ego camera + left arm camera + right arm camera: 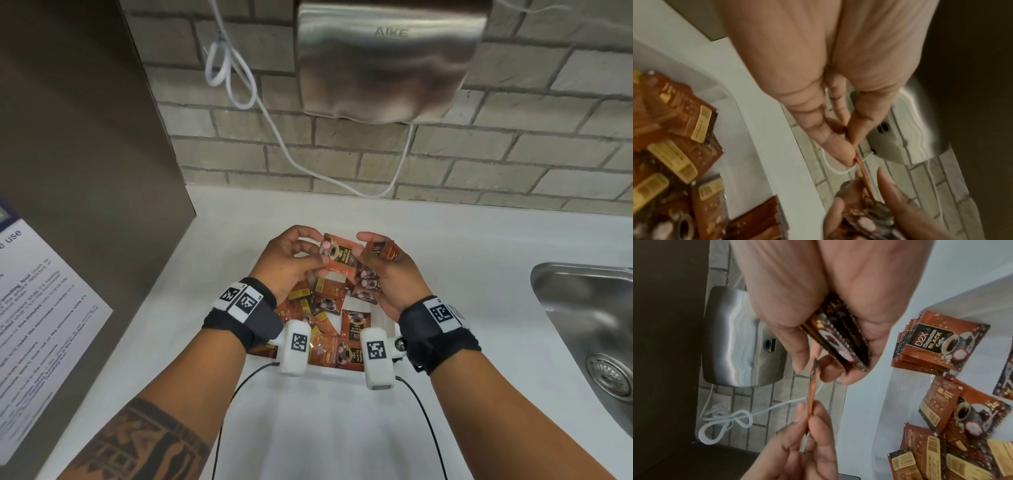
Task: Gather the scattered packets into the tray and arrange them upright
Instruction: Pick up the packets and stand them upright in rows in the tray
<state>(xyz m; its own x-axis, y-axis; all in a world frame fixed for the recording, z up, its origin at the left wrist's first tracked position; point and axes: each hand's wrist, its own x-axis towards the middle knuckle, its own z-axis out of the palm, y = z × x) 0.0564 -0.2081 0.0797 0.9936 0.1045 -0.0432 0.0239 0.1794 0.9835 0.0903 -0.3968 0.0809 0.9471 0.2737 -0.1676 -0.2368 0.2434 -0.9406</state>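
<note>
Above the white tray (386,320), my left hand (291,262) pinches 1 coffee packet (337,255) while my right hand (388,274) grips a stack of packets (840,340). More loose packets (325,308) lie jumbled in the tray, on the white counter (462,274) below a steel hand dryer (387,58).

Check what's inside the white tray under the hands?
The white tray holds loose coffee packets lying flat and overlapping, none upright. The wrists and wrist cameras cover part of it, so the full count is hidden.
</note>
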